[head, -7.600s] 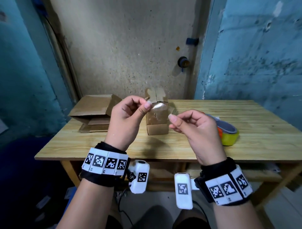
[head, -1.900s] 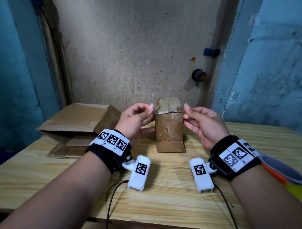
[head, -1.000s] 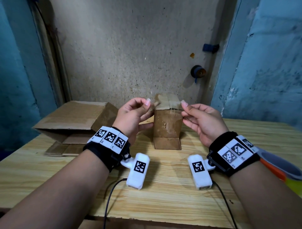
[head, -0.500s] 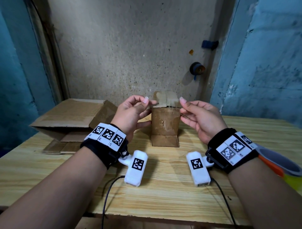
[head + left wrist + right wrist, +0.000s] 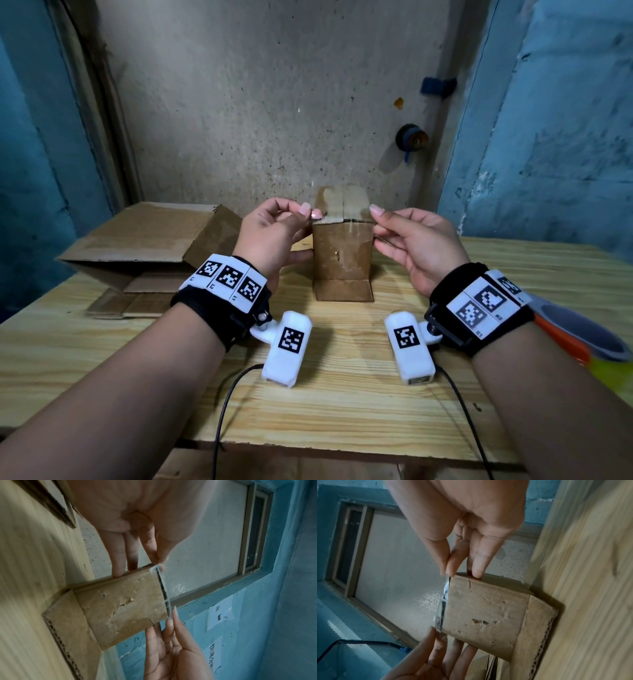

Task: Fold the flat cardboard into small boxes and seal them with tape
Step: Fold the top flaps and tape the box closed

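At the box's top edge, the left hand pinches one end of a clear tape strip between thumb and forefinger, other fingers resting against the box's side. Opposite it, the right hand pinches the other end, so the strip spans the top. Between them the box stands upright on the tabletop, one bottom flap splayed toward the camera. Left of it lies a larger carton on flat cardboard; a tape roll shows at the right edge.
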### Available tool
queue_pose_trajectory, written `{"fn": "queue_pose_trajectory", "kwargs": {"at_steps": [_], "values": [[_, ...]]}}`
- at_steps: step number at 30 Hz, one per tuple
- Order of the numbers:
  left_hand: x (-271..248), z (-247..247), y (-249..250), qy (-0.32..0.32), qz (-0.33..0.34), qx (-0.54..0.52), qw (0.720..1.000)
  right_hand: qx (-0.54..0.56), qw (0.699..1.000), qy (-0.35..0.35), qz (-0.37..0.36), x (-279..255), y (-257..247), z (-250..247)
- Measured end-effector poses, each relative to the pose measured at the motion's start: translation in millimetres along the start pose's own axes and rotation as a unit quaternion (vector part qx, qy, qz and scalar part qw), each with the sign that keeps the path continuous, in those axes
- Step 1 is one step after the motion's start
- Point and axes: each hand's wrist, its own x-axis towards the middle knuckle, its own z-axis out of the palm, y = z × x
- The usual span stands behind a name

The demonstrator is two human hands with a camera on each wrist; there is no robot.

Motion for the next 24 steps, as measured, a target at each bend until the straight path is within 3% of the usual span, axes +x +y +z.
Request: {"fn": "queue_pose_trajectory", "kwargs": {"at_steps": [17, 24], "values": [[-5.8, 11.9, -0.8, 0.082, 0.019, -0.012, 0.996, -0.008, 1.0, 0.013, 0.005, -0.8, 1.9, 2.5], [-2.7, 11.4, -0.9, 0.115, -0.043, -0.073, 0.99, -0.007, 1.0, 0.008, 0.008, 0.1, 1.6, 2.8]]}}
